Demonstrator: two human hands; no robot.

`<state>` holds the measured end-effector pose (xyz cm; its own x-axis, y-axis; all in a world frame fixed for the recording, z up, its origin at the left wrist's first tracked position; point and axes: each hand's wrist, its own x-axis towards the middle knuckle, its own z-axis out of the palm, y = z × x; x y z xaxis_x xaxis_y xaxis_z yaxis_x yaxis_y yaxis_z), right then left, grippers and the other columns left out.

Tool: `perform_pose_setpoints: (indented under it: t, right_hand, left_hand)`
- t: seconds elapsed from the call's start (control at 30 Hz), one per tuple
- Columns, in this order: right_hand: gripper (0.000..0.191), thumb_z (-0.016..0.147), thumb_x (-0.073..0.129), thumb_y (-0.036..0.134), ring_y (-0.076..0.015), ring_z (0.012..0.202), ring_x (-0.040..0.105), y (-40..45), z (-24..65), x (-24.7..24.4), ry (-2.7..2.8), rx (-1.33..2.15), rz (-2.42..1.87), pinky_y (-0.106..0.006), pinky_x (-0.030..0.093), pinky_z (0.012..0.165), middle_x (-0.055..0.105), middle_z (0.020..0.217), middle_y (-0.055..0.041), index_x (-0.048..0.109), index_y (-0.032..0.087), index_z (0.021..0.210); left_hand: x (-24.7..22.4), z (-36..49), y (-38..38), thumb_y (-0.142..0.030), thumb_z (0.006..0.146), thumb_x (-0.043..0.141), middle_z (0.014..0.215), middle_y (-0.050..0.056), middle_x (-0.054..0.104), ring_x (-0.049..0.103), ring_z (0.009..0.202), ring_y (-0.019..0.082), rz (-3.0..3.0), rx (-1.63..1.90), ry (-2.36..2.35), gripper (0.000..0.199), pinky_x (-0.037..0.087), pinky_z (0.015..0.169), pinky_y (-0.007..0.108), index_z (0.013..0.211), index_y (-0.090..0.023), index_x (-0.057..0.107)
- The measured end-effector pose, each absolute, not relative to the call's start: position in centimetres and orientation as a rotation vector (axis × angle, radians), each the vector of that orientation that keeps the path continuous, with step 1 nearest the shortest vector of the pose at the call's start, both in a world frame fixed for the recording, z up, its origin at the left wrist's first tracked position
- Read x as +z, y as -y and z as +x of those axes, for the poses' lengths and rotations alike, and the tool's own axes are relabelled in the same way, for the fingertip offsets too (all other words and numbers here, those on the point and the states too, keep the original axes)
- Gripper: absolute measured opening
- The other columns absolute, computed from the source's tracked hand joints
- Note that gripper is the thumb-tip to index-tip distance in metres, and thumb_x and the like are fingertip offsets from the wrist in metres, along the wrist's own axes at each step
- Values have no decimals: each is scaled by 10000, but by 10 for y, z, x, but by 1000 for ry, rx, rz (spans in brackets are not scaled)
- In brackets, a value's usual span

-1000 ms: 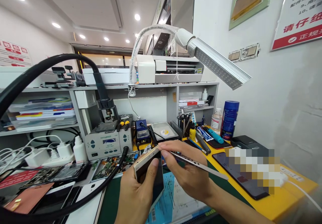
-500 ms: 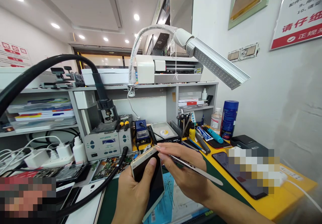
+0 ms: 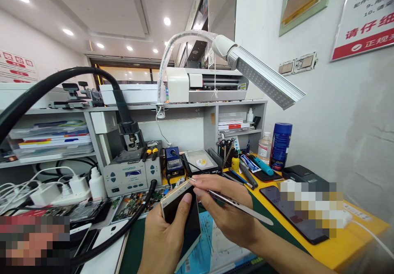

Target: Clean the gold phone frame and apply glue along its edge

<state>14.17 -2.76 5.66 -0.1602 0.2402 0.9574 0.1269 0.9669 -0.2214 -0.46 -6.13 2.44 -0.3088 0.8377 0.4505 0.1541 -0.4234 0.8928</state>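
A gold-edged phone [image 3: 192, 224] with a dark screen is tilted up near the bottom centre, its upper end away from me. My left hand [image 3: 164, 229] is wrapped round its left side, thumb on the screen. My right hand [image 3: 226, 208] pinches a slim silver metal tool [image 3: 243, 209]; its fingertips are at the phone's top right corner. The tool's broad rounded end points to the lower right, and its working tip is mostly hidden by the fingers. Beneath the phone lies a blue and white sheet [image 3: 203, 245] on a green mat [image 3: 134, 241].
A grey hot-air station [image 3: 131, 177] and a tray of circuit boards [image 3: 123, 208] stand at left, crossed by a black hose [image 3: 123, 229]. At right are another phone [image 3: 289, 212], a blue can [image 3: 280, 146] and hand tools [image 3: 248, 173]. A lamp [image 3: 264, 74] hangs overhead.
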Motion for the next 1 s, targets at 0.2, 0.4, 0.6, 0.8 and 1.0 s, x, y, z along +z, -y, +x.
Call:
perform_pose_setpoints:
  t: [0.2, 0.4, 0.6, 0.8, 1.0]
  right_hand:
    - [201, 866, 687, -9, -223, 969, 777, 27, 143, 57, 1759, 118, -265, -292, 628, 925, 805, 984, -135, 773, 108, 1005]
    - [224, 878, 675, 1, -205, 965, 777, 28, 143, 56, 1731, 101, -278, -261, 619, 922, 808, 990, -117, 778, 117, 1038]
    - [278, 890, 672, 40, -181, 967, 771, 30, 146, 50, 1696, 166, -349, -253, 613, 910, 807, 1012, -43, 760, 203, 1097]
    - [265, 933, 649, 87, -205, 973, 770, 38, 148, 46, 1631, 337, -375, -321, 643, 866, 792, 1046, -19, 728, 274, 1102]
    - [278, 940, 639, 82, -240, 997, 768, 40, 148, 41, 1613, 414, -372, -381, 653, 867, 773, 1076, -30, 679, 295, 1115]
  left_hand:
    - [24, -4, 62, -563, 823, 729, 1006, 58, 828, 764, 1015, 304, 1434, 1797, -1267, 433, 616, 907, 381, 1053, -205, 812]
    - [18, -8, 58, -522, 890, 682, 1071, 49, 819, 763, 1023, 275, 1533, 1734, -1253, 395, 615, 917, 357, 1122, -220, 788]
    - [12, -7, 58, -364, 980, 607, 1240, 40, 756, 709, 1158, 224, 1875, 1831, -1183, 295, 571, 980, 283, 1236, -267, 716]
    - [8, -5, 63, -218, 1004, 538, 1250, 41, 713, 690, 1149, 194, 2137, 1874, -1190, 306, 577, 951, 272, 1288, -281, 631]
    - [3, -10, 58, -104, 964, 545, 1260, 102, 678, 657, 1199, 209, 2441, 1959, -1213, 375, 565, 1001, 301, 1326, -196, 579]
